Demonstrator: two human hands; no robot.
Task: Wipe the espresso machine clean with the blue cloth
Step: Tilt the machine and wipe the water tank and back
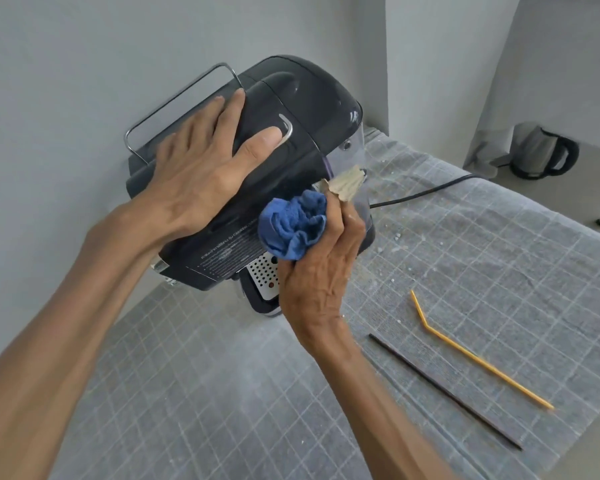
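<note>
Espresso machine [291, 109] is pressed flat-fingered on top by left hand [201, 161]; blue cloth [293, 225], bunched, is clutched by right hand [321, 268] against its side.

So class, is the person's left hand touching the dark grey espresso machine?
Touching: the head view shows the left hand lying flat on the dark grey espresso machine.

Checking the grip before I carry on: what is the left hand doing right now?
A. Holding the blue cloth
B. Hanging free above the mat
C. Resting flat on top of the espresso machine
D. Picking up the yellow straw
C: the left hand lies with straight fingers on top of the espresso machine, while the right hand grips the blue cloth.
</note>
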